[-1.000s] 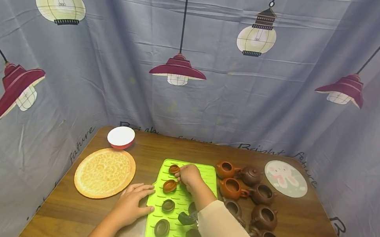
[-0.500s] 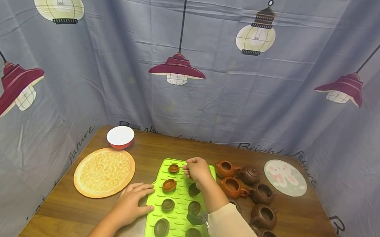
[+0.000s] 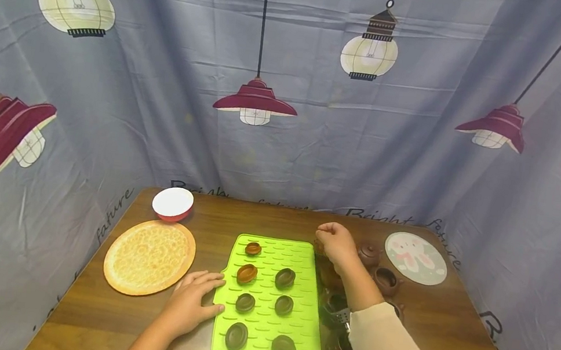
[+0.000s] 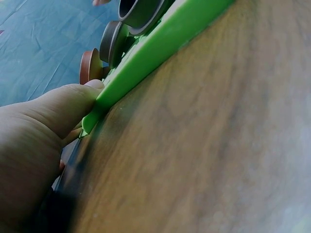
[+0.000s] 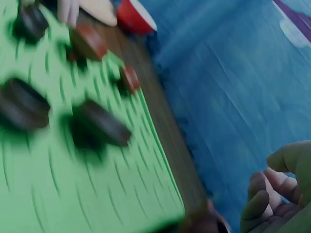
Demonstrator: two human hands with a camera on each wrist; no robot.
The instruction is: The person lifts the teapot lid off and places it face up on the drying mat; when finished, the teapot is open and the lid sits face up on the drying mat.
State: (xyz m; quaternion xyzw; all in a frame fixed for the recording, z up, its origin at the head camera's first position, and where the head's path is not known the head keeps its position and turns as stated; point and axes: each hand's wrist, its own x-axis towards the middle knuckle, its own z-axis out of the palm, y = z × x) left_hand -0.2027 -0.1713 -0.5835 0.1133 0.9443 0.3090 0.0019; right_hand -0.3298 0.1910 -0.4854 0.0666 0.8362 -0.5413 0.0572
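Note:
On the green ridged mat (image 3: 262,324) lie small teapot lids in two columns: two orange-brown, among them this lid (image 3: 246,274), and several dark brown, such as this one (image 3: 284,346). My left hand (image 3: 191,304) rests at the mat's left edge, fingers extended; its thumb (image 4: 73,104) touches the green edge. Beyond the right side of the mat, my right hand (image 3: 337,245) hovers over the teapots, its fingers (image 5: 257,204) loosely curled around nothing visible. Hand and sleeve partly hide the teapots. One brown teapot (image 3: 386,280) shows its opening; a lidded teapot (image 3: 368,254) stands behind it.
A red bowl (image 3: 172,204) with a white inside sits at the back left, above a round pizza-patterned mat (image 3: 149,258). At the back right lies a rabbit-patterned oval mat (image 3: 415,259). A lamp-printed curtain (image 3: 282,163) hangs behind the wooden table.
My right hand has moved away from the small orange-brown lid at the mat's top, going right to above the teapots. The left hand stays at the mat's edge.

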